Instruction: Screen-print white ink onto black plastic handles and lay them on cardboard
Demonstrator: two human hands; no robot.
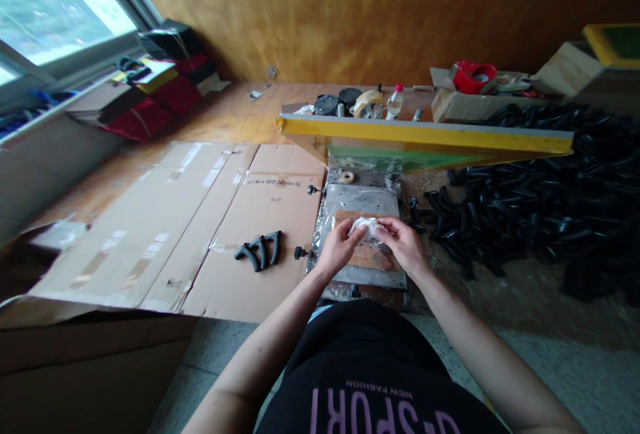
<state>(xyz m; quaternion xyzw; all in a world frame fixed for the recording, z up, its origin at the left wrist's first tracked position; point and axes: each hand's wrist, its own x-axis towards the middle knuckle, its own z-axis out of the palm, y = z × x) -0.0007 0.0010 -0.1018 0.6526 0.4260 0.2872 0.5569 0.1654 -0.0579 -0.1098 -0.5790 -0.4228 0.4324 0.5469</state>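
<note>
Both my hands pinch one white rag (364,226): left hand (339,247) at nine o'clock, right hand (403,245) at three (fingers closed tight), keeping it stretched over the metal plate (361,202).

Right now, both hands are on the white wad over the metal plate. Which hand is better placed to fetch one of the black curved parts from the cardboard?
Left hand, probably. The black curved parts lie on the cardboard to its left; the right hand would have to cross over the white wad.

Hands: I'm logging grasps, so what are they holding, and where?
Both the left hand and right hand pinch a crumpled white cloth by its opposite ends.
</note>
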